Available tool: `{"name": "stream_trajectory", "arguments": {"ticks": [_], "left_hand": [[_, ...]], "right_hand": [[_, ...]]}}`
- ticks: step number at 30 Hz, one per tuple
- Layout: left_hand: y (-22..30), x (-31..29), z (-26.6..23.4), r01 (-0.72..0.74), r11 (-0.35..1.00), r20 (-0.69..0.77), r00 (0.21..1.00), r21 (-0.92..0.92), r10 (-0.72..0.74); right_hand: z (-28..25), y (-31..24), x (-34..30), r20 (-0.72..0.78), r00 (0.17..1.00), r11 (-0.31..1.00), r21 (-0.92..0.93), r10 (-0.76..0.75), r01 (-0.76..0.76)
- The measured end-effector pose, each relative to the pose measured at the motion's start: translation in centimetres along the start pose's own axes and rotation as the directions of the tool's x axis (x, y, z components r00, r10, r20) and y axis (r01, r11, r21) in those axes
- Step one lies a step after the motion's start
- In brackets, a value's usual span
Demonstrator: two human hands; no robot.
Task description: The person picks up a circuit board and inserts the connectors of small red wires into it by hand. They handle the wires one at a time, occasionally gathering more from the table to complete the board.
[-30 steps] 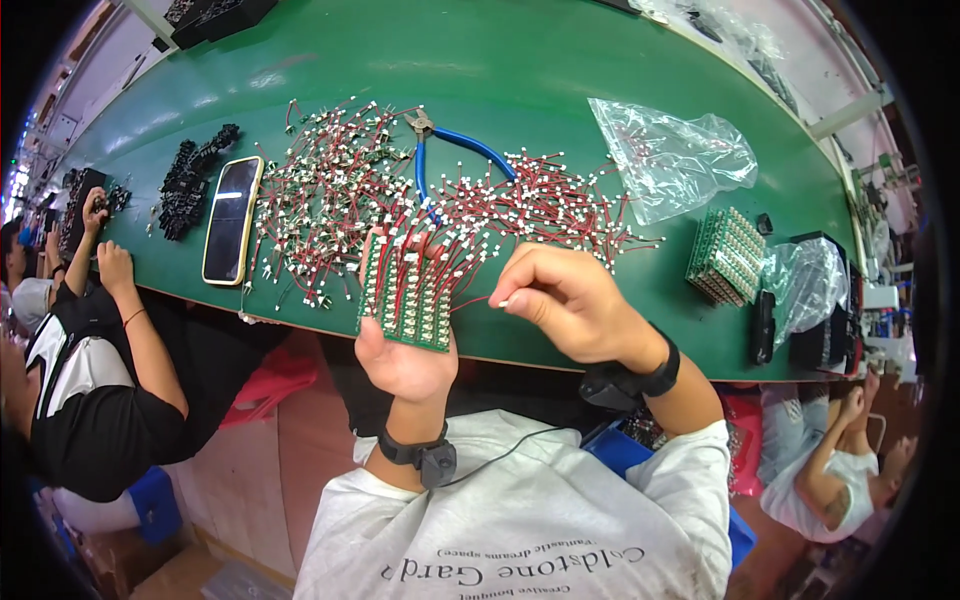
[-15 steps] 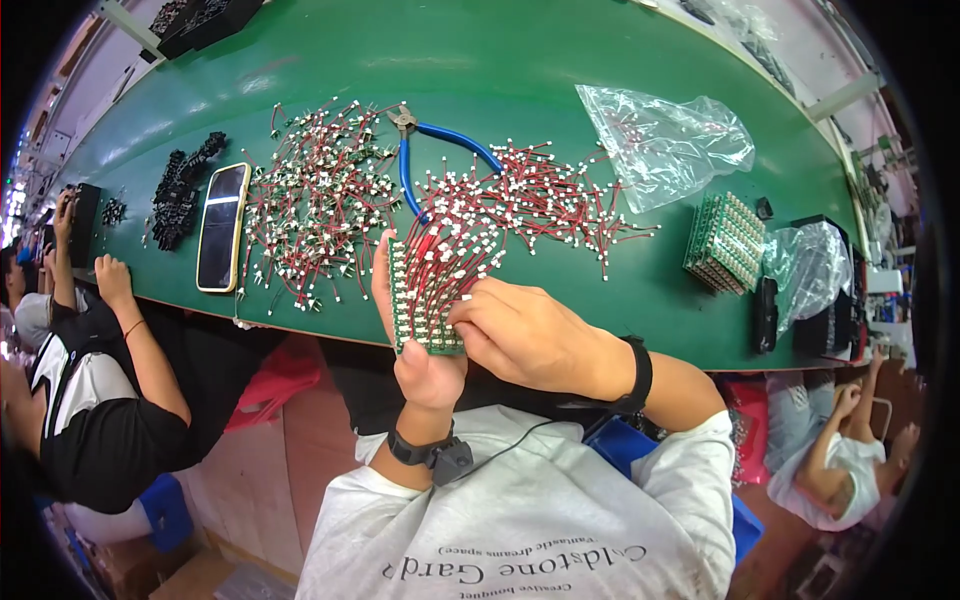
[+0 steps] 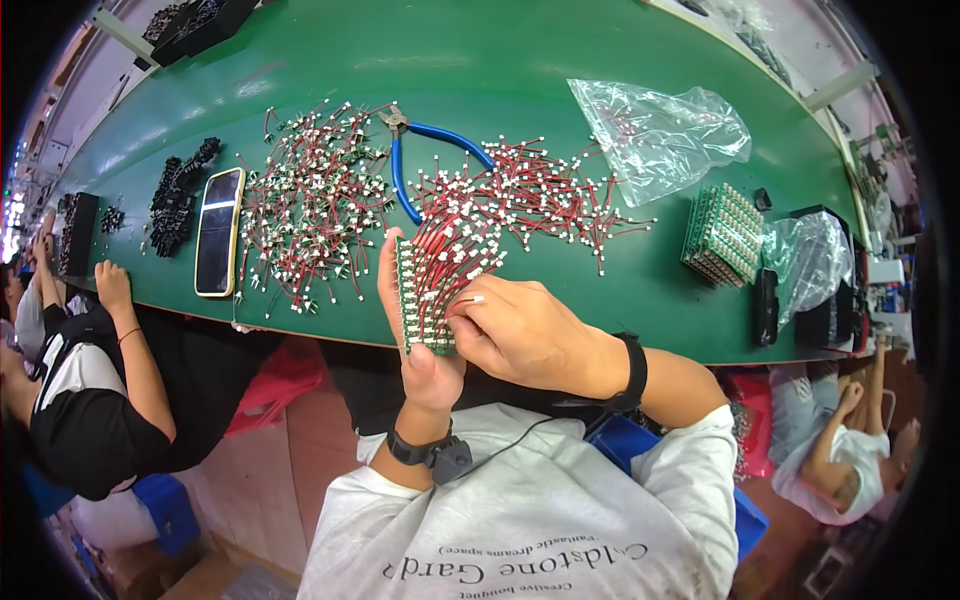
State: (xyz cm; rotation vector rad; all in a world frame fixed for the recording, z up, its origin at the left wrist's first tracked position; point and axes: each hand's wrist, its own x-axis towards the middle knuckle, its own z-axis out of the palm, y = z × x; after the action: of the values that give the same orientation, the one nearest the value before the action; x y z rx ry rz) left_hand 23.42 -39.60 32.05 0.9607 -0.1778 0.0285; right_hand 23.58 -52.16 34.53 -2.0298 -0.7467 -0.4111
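Observation:
Near the bench's front edge, my left hand [image 3: 434, 378] grips a green circuit board panel [image 3: 406, 290], thumb on its near end and fingers behind it. Rows of red and black wires with white plugs rise from the panel and fan out over its far side. My right hand [image 3: 540, 335] is closed in a pinch at the panel's near right part, on a wire lead [image 3: 476, 299] whose white plug sticks out above the fingers. The fingertips hide where the lead meets the panel. Beyond the panel lie wire cutters [image 3: 397, 165] with blue handles, partly among loose wire leads [image 3: 555, 195].
Left of the cutters spreads a heap of small boards with wires [image 3: 320, 190], then a phone [image 3: 218, 240] and black parts [image 3: 178, 200]. At right are a clear plastic bag [image 3: 670, 140] and stacked green panels [image 3: 722, 235]. A co-worker's hand [image 3: 113, 285] rests at the left edge.
The panel in my left hand has turned slightly. My right hand stays pinched at it, and the white plug at its fingers shows a little more. The view has shifted slightly.

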Motion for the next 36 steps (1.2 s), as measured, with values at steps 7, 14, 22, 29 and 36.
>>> {"name": "stream_trajectory", "arguments": {"ticks": [7,14,22,29,36], "left_hand": [[-0.3,-0.1,-0.4,0.010,0.997,0.049,0.999,0.081,-0.014],[0.1,0.0,-0.6,0.056,0.994,0.075,0.995,0.094,-0.063],[0.2,-0.1,-0.3,0.048,0.993,0.087,0.995,0.110,-0.058],[0.3,0.1,-0.2,0.019,0.991,0.097,0.995,0.131,-0.031],[0.0,0.2,-0.1,0.026,0.987,0.114,0.992,0.162,-0.045]], "right_hand": [[-0.2,-0.7,-0.4,0.095,0.995,0.951,-0.305,-0.027,0.055],[-1.1,-0.6,-0.2,0.172,0.984,0.937,-0.335,-0.046,0.102],[-0.8,-0.3,-0.4,0.168,0.985,0.958,-0.277,-0.024,0.071],[-0.8,0.1,-0.7,0.155,0.987,0.973,-0.232,0.031,0.005],[-0.6,0.4,-0.5,0.168,0.984,0.972,-0.235,0.060,-0.019]]}}
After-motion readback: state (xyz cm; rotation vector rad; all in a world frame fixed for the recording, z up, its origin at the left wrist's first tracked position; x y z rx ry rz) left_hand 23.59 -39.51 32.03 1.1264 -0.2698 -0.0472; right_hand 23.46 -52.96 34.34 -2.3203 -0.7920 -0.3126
